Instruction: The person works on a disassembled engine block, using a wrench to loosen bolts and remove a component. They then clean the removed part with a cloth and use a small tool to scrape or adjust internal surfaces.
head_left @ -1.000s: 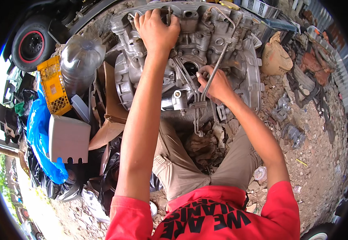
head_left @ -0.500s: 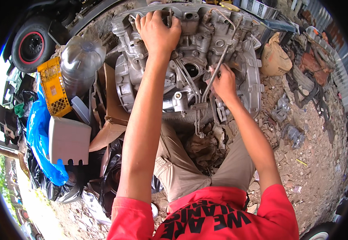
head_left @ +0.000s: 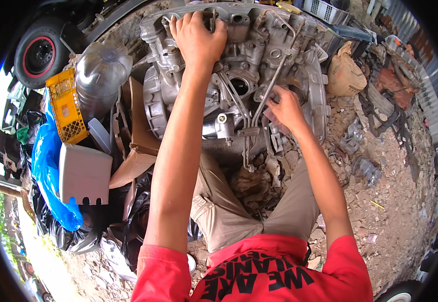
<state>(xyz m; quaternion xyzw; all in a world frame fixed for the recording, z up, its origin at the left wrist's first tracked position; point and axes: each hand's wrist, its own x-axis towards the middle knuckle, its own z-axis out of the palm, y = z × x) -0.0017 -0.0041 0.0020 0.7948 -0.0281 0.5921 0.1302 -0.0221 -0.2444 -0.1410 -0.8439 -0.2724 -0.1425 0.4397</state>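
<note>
Right hand (head_left: 285, 108) is partly curled beside a slanting metal pipe (head_left: 276, 75) on the engine (head_left: 259, 49); whether it grips anything cannot be told. Compared with one second ago, it sits farther right, away from the round opening (head_left: 239, 86). Left hand (head_left: 199, 38) remains over the engine's upper part, fingers bent, their contact hidden. Engine stands ahead of the legs (head_left: 224, 201). Lower-right wheel (head_left: 402, 294) is cut off.

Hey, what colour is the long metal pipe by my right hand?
Dull grey; the metal pipe shows best in the head view.
</note>
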